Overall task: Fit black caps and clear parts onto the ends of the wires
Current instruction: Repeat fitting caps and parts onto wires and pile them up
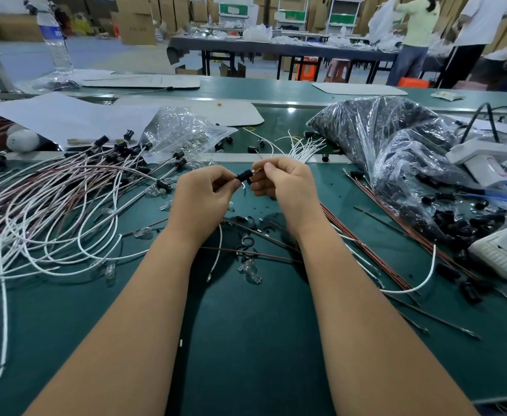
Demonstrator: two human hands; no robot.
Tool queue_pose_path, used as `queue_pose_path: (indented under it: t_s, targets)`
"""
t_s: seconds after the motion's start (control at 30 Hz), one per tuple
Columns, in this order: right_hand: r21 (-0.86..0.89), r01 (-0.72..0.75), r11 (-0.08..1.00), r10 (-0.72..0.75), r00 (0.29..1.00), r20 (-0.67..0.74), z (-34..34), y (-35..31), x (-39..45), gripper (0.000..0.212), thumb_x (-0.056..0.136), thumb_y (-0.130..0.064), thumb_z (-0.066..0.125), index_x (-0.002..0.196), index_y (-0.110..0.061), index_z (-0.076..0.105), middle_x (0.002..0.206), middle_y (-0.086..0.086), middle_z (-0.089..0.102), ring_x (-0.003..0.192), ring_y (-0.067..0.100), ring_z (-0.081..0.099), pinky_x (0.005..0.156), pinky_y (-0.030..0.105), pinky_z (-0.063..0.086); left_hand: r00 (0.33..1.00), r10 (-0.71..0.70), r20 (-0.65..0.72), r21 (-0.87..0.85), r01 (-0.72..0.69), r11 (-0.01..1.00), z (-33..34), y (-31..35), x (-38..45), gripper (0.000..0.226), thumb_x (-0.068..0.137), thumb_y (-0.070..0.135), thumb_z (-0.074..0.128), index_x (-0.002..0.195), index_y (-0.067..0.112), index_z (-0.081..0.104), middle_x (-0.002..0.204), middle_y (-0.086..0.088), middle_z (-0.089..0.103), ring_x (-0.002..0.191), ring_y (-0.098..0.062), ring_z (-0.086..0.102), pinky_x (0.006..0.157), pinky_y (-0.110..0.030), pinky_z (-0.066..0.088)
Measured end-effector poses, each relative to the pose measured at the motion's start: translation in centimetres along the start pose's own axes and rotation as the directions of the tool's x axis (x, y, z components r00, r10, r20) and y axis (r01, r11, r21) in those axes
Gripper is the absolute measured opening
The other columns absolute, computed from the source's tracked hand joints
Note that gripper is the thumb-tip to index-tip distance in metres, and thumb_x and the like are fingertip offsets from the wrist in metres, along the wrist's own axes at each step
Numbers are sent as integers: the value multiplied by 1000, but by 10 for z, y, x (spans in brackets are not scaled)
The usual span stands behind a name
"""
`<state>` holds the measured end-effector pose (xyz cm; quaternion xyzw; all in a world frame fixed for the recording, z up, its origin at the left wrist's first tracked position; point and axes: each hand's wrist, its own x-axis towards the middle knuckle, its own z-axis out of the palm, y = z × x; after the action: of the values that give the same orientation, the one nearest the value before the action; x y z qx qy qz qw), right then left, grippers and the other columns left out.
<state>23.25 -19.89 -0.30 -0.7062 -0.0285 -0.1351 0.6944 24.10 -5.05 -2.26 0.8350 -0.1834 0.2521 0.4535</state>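
Both my hands meet above the middle of the green table (246, 325). My left hand (204, 193) pinches a small black cap (242, 176) at its left end. My right hand (282, 183) pinches at the cap's right end, where a thin wire end sticks up past the fingers. A white wire (220, 250) hangs down from below my left hand. Finished wires with black caps (120, 151) lie heaped at the left. Loose clear parts (247, 270) lie on the table below my hands.
A clear bag of clear parts (180, 130) lies behind the left heap. A big plastic bag of black caps (396, 145) spills caps at the right. Brown wires (381, 250) run diagonally at the right. A bunch of white wire ends (303, 145) lies behind my hands. People stand at far tables.
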Motion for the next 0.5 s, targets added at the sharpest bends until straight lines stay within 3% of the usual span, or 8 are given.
queue_pose_path:
  t_s: [0.17,0.5]
  targets:
    - [-49,39,998,-39,999,-14,1,0,-2,14,91,4,55,90,-6,65,72,6,67,58,7,63,61,22,55,999,-32,1,-39,32,999,1,-2,1,7,87,10,67,83,11,72,66,-1,67,54,-5,51,54,-23,43]
    - [-142,94,985,-102,993,-52,1,3,1,20,89,1,61,79,-16,62,73,4,65,58,3,62,61,18,53,999,-39,19,-45,40,998,1,-2,0,4,85,15,70,83,16,72,67,6,67,61,-9,61,62,-27,52]
